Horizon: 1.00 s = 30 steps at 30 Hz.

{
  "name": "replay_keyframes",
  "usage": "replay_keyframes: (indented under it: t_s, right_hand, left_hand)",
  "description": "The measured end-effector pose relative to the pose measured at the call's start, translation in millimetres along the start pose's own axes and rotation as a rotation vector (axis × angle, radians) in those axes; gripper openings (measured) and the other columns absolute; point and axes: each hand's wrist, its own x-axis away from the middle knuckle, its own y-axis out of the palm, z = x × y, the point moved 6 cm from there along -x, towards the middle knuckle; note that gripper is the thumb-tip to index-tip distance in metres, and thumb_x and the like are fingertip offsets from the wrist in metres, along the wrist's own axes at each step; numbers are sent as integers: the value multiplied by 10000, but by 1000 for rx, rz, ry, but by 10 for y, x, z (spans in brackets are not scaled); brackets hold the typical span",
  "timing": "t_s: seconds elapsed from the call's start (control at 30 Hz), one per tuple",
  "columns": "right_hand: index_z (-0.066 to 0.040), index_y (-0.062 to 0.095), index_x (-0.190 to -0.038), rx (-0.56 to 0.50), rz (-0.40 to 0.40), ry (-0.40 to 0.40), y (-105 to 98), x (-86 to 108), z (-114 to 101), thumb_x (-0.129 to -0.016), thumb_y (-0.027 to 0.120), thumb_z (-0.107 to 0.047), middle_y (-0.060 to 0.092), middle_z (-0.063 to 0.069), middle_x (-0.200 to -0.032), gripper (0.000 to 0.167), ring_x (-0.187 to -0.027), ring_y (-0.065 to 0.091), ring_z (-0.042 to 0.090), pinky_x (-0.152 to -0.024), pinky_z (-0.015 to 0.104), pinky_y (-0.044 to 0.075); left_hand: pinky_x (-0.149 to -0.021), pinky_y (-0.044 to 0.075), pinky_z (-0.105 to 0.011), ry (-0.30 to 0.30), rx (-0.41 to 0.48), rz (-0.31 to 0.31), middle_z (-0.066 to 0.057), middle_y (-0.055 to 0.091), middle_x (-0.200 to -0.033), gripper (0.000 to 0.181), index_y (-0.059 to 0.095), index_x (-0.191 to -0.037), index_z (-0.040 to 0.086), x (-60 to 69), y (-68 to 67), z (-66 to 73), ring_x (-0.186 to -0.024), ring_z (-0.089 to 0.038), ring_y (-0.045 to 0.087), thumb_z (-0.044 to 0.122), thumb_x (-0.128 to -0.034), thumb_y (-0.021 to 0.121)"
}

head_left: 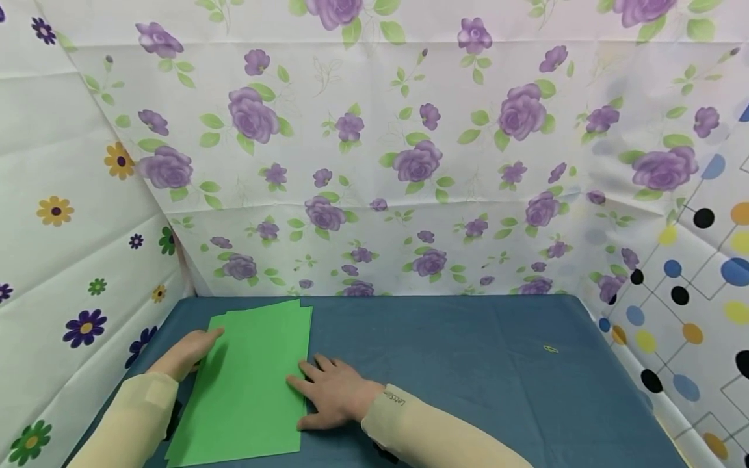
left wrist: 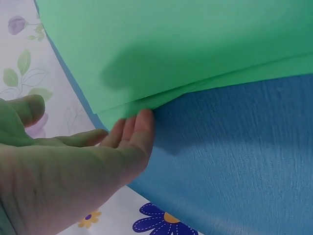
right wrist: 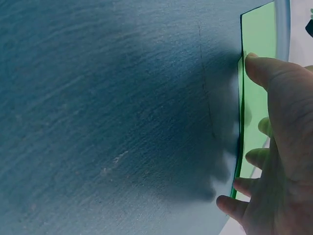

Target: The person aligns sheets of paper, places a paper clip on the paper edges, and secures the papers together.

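Green paper sheets (head_left: 251,383), stacked slightly out of line, lie on the left part of the blue-covered table. At their left edge is my left hand (head_left: 190,351), its thumb lifted away from the paper. In the left wrist view its fingertips (left wrist: 144,120) touch the edge of the lower sheet near a corner, without pinching it. Over the right edge of the stack, my right hand (head_left: 335,390) lies with fingers spread and thumb apart. The right wrist view shows the sheets' edge (right wrist: 257,34) beside that thumb; whether every finger touches paper I cannot tell.
A small yellow loop, perhaps a rubber band (head_left: 551,349), lies on the right side of the blue table cover (head_left: 445,351). A floral curtain (head_left: 374,162) hangs behind the table, with patterned sheets at the left (head_left: 52,273) and right (head_left: 696,292).
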Motion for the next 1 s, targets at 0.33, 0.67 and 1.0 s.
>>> replay_keyframes:
  t_s: [0.33,0.67,1.0]
  right_hand:
    - [-392,131,-1646,-9,-16,12,40,12,25,-964,410,-762,147,-37,-1703,825,-1553,166,257,-1215,400,284]
    - [-383,160,-1646,-38,-27,29,49,83,87,-964,426,-756,149,-31,-1704,821,-1557,141,284,-1225,398,263]
    - [-372,209,-1642,-107,-33,43,59,274,240,-960,474,-741,144,-27,-1707,819,-1556,141,308,-1219,440,281]
  left_hand:
    - [-1032,477,-546,-23,103,19,-419,133,-1545,907,21,-1543,-192,-3,3,-28,-1380,-555,280,534,-1079,304]
    - [-1005,504,-536,35,199,-26,-409,168,-1559,876,10,-1554,-176,58,117,12,-1371,-557,309,511,-1101,312]
    - [-1007,498,-544,74,227,-66,-376,193,-1573,853,51,-1564,-162,89,342,161,-1386,-538,314,493,-1108,351]
